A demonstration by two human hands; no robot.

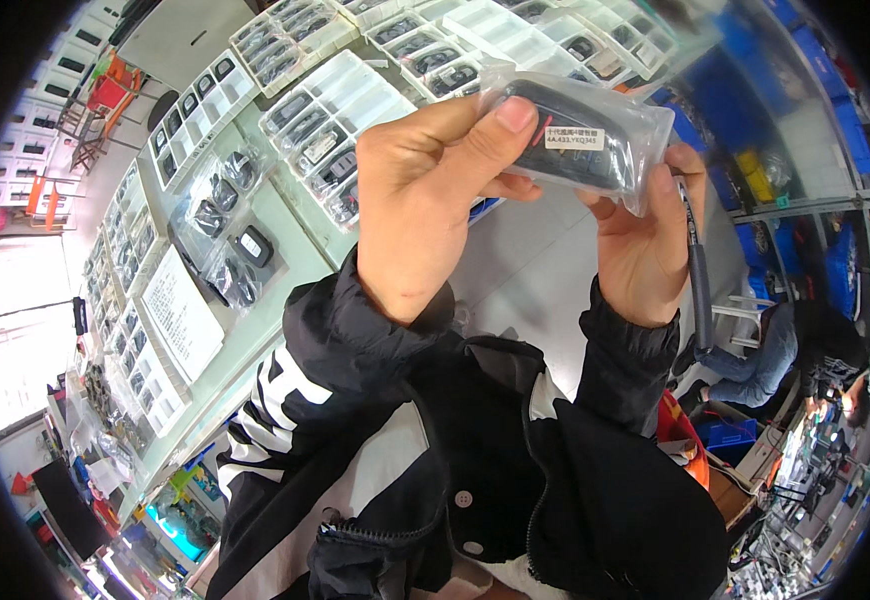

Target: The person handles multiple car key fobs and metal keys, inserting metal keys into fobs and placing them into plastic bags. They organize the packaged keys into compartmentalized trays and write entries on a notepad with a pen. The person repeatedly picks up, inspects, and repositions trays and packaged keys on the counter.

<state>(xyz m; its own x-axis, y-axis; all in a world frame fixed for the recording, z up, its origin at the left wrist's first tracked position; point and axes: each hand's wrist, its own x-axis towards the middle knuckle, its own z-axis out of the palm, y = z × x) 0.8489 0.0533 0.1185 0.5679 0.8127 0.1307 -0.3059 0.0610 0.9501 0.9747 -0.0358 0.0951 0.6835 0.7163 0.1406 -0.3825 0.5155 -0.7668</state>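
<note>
A black car key fob in a clear plastic bag (577, 161) is held up before me, bearing a small printed label and a red mark. My left hand (435, 172) grips its left end, thumb on the front and fingers behind. At the right end, the fingers of my right hand (645, 240) touch the bag's lower edge and hold it. A dark pen (697, 292) is also tucked in my right hand and points downward. Part of each hand's fingers is hidden behind the bag.
On the glass counter (292, 262) to the left stand white compartment trays (352, 90) of key fobs. Several bagged fobs (225, 195), a loose fob (255, 246) and a written sheet (182, 315) lie there. Blue bins (840, 255) fill shelves at right; a seated person (765, 352) works nearby.
</note>
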